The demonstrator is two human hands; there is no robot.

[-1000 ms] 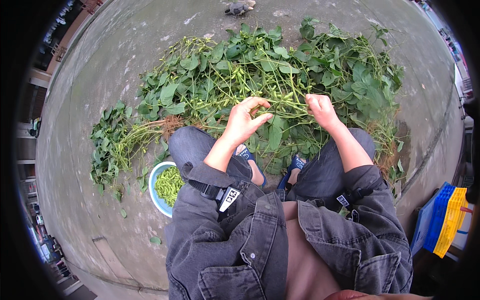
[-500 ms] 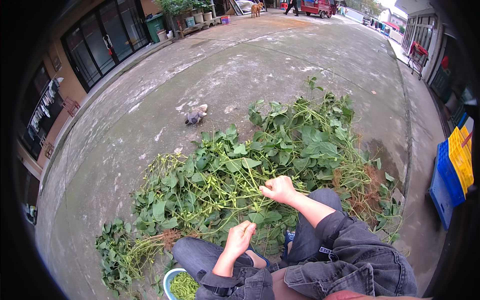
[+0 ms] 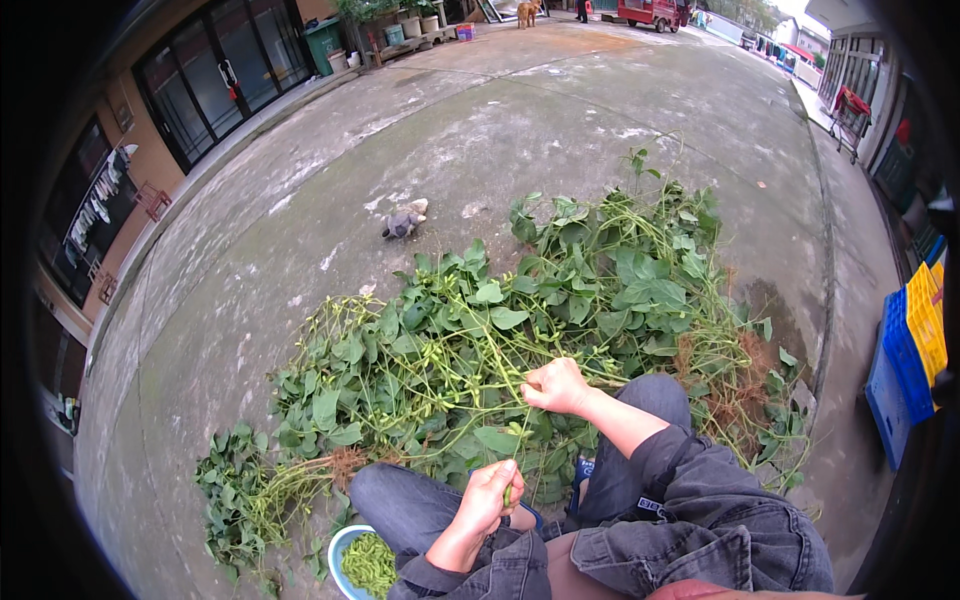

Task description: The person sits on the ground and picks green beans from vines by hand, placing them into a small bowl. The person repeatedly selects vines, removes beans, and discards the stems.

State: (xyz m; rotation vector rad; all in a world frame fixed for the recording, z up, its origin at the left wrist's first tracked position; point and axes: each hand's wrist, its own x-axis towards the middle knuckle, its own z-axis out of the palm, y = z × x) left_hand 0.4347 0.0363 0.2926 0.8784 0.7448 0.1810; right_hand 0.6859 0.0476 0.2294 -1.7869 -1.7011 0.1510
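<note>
A heap of uprooted bean plants (image 3: 435,340), with leaves, green pods and root ends, lies on the concrete before my crossed legs. My right hand (image 3: 558,387) is closed around a green stem over the heap. Lower and to the left, my left hand (image 3: 483,505) is closed on a green pod, its thumb on top and a thin stem beside it. At the lower left, by my leg, a light blue basin (image 3: 346,540) holds picked pods.
Yellow (image 3: 924,330) and blue crates (image 3: 890,390) stand at the right. A small grey object (image 3: 403,221), perhaps a stone, lies beyond the heap. Farther back are a brown dog (image 3: 527,15), a person's legs (image 3: 581,12), a red three-wheeler (image 3: 650,15), planters and doorways.
The view has tilted up to show more yard. My left hand has gone from spread fingers to closed and has drawn down away from my right hand, which keeps gripping the stems.
</note>
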